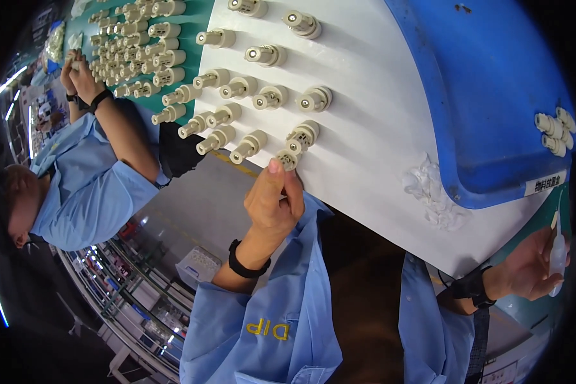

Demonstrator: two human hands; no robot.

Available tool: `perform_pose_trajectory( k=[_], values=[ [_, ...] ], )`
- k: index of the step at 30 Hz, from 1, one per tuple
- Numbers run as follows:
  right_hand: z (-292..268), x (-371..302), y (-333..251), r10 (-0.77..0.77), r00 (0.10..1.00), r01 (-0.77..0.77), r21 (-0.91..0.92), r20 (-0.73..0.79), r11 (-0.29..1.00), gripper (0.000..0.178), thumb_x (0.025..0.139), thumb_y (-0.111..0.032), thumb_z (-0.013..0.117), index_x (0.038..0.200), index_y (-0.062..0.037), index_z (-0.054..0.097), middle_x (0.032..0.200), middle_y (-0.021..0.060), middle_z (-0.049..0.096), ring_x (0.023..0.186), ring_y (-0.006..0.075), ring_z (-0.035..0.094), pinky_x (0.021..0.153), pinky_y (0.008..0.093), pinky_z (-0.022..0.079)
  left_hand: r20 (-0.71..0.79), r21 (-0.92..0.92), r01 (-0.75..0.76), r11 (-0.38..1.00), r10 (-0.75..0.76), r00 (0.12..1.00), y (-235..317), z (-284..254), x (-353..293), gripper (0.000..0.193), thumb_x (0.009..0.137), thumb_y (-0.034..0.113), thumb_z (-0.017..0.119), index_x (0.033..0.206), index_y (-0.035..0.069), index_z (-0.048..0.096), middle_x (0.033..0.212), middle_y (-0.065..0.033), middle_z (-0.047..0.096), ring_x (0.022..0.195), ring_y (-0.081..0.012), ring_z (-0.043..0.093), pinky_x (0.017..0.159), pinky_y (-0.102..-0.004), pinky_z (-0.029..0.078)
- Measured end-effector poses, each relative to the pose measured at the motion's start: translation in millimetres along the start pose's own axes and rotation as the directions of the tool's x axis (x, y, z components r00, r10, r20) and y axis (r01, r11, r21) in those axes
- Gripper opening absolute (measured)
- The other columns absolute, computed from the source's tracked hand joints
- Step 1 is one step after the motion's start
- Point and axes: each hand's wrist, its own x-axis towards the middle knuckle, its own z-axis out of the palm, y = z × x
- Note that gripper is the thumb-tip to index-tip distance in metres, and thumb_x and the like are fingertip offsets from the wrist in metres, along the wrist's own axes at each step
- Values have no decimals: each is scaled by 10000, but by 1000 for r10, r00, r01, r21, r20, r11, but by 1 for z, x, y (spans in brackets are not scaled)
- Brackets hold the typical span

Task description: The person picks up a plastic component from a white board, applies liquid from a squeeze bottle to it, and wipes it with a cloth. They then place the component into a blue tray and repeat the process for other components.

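Note:
At the near edge of the white sheet (358, 134), my left hand (272, 201) pinches a cream-coloured cylindrical plastic part (288, 160) between thumb and fingers. Just beyond it stands another cream part (303, 136), close to or touching the held one. Far to the right, my right hand (528, 265) is closed round a translucent dispenser bottle (558, 259) with a thin needle-like tip pointing away from me. Several more cream stepped parts stand spaced out on the sheet, among them one part (315, 99) close by.
A blue tray (486, 173) lies at the right, with several small cream parts (553, 134) inside. Crumpled white material (432, 189) sits beside it. Densely grouped parts (134, 51) stand on the green mat (195, 38). A co-worker (89, 173) in blue works at the left.

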Motion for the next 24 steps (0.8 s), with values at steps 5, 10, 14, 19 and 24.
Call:
perform_pose_trajectory(
  k=[5, 10, 14, 19, 24],
  values=[
    [8, -2, 6, -74, 993, 66, -88, -87, 994, 266, 769, -283, 663, 949, -89, 644, 929, 29, 500, 696, 107, 391, 623, 246, 288, -1, -8, -7, 1000, 7, 1000, 1, 1, 1, 574, 740, -117, 576, 1270, -15, 384, 626, -88, 533, 447, -182, 474, 424, -260, 408],
    [2, 0, 4, -53, 998, 55, -39, 31, 998, 255, 809, -281, 623, 956, -73, 643, 939, 31, 525, 708, 108, 403, 628, 253, 297, -34, -50, -2, 999, 0, 999, 4, 1, 1, 567, 740, -92, 602, 1263, -5, 401, 633, -79, 529, 463, -187, 476, 432, -258, 406],
    [8, 4, 9, -134, 991, 135, -126, 14, 983, 262, 842, -278, 585, 967, -54, 639, 942, 42, 559, 729, 115, 419, 631, 258, 309, -95, -73, 27, 997, -34, 995, 5, 8, 2, 541, 732, -61, 634, 1235, 19, 453, 632, -63, 516, 471, -182, 469, 432, -250, 397],
    [5, 9, 7, -131, 989, 139, -128, 69, 982, 277, 852, -281, 572, 972, -40, 638, 932, 52, 591, 747, 128, 442, 642, 261, 319, -228, -73, 80, 994, -95, 969, 16, 9, 9, 490, 705, -39, 663, 1169, 77, 557, 711, -60, 520, 473, -152, 435, 422, -236, 376],
    [0, 15, 6, -99, 991, 95, 50, 93, 994, 261, 803, -237, 624, 944, -18, 609, 882, 55, 572, 729, 140, 447, 647, 261, 329, -296, -111, 172, 979, -198, 935, 17, 13, 1, 479, 672, -46, 672, 1114, 131, 619, 824, -65, 534, 480, -126, 410, 414, -224, 359]
  ],
)
